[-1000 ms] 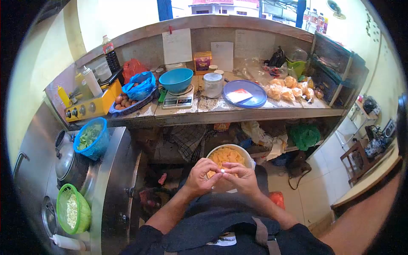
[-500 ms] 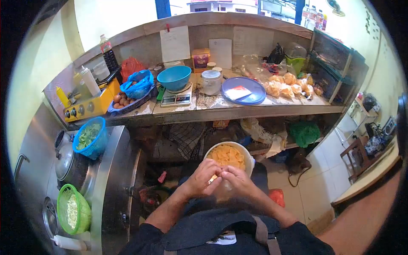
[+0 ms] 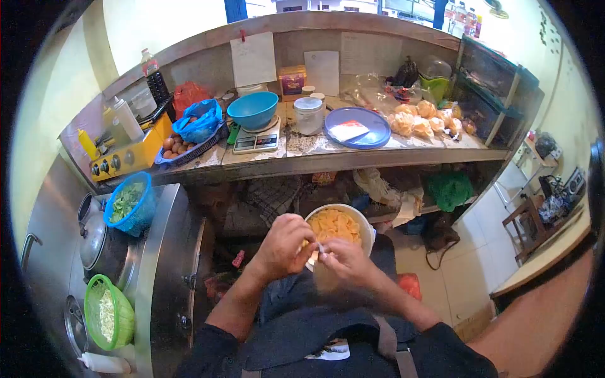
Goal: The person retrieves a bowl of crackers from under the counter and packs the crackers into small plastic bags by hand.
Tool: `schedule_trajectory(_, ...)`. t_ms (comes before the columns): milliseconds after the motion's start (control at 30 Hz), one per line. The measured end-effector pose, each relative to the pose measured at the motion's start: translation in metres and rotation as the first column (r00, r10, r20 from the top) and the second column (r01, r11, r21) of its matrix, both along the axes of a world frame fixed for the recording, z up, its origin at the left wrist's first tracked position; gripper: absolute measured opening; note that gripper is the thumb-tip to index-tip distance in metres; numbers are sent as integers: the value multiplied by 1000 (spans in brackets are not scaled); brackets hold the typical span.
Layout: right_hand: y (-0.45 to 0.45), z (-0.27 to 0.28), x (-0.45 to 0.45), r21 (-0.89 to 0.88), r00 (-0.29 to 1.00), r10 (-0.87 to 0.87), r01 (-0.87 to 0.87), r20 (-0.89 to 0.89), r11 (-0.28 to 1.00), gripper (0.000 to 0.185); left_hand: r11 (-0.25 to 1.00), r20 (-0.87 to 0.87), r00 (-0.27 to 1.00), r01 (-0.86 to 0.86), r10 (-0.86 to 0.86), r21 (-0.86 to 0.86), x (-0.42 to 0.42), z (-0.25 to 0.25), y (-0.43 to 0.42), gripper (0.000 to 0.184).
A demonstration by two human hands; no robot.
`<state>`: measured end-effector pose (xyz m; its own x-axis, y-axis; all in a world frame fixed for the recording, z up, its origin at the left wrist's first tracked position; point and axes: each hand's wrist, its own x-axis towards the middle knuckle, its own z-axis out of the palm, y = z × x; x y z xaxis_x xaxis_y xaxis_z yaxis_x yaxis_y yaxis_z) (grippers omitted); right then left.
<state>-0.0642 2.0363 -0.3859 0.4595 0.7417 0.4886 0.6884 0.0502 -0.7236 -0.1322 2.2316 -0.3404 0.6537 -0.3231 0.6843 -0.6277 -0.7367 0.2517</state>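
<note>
Both of my hands meet over the near rim of a white bucket filled with orange-yellow chips. Fingers and thumb of my left hand are pinched together. Just beside it, my right hand is closed too. Between the fingertips shows the twisted whitish neck of a clear plastic bag, which hangs below them against my dark clothes. The bag's contents are hard to make out.
On the counter are filled bags, a blue plate, a lidded jar, a scale bearing a turquoise bowl, and eggs. Left stand a pot and a green basket.
My left hand has risen slightly and moved left, and the fingertips have drawn a little apart, exposing the whitish bag neck. The view has shifted slightly.
</note>
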Motion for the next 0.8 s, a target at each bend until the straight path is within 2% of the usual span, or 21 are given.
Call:
schedule_trajectory(67,3,0,3,126,993,-107,98,60,987,19,972,-121,992,-71,44,-224,-1,-5,-1,22)
schedule_trajectory(100,1,-2,5,86,992,-118,121,-32,989,19,938,-182,982,-105,46,-330,1,-7,-3,24)
schedule_trajectory(133,1,-6,8,49,984,-130,137,-124,989,20,918,-350,937,-139,0,-373,-4,-9,-3,40)
schedule_trajectory(167,1,-12,11,14,966,-136,142,-221,990,20,909,-355,934,-122,-30,-399,-5,-18,-7,44)
schedule_trajectory(267,1,-37,47,-84,929,-88,61,-359,995,22,893,-380,923,-117,-64,-434,-9,-46,-7,61)
schedule_trajectory(300,-2,-32,65,-101,916,-73,36,-394,994,21,852,-395,916,-148,-75,-503,-11,-53,-4,60)
schedule_trajectory(367,-14,13,113,-44,937,-172,166,-305,985,19,744,-429,898,-218,-101,-631,-18,-69,2,59)
schedule_trajectory(400,-22,31,145,-85,914,-339,328,-221,941,18,720,-440,892,-238,-102,-651,-20,-80,10,60)
schedule_trajectory(433,-27,55,175,37,890,-347,373,-295,927,19,670,-461,881,-276,-111,-689,-24,-82,14,59)
schedule_trajectory(500,-49,109,240,127,830,-524,550,-193,825,25,604,-507,855,-348,-109,-717,-32,-86,22,59)
schedule_trajectory(533,-49,138,240,263,762,-590,647,-266,716,30,591,-506,856,-354,-108,-724,-37,-89,26,59)
schedule_trajectory(567,-55,151,254,299,717,-634,697,-291,651,35,580,-503,858,-358,-105,-732,-39,-91,30,59)
schedule_trajectory(600,-69,130,308,348,701,-661,710,-267,612,43,568,-498,861,-362,-101,-739,-42,-93,34,59)
schedule_trajectory(700,-68,108,283,258,605,-794,758,63,598,50,521,-492,865,-376,-100,-766,-45,-104,42,60)
schedule_trajectory(733,-60,82,286,317,636,-771,726,29,610,54,520,-501,860,-383,-102,-764,-44,-106,42,59)
schedule_trajectory(800,-51,71,249,142,712,-695,701,-102,699,53,513,-527,844,-408,-104,-755,-44,-103,42,59)
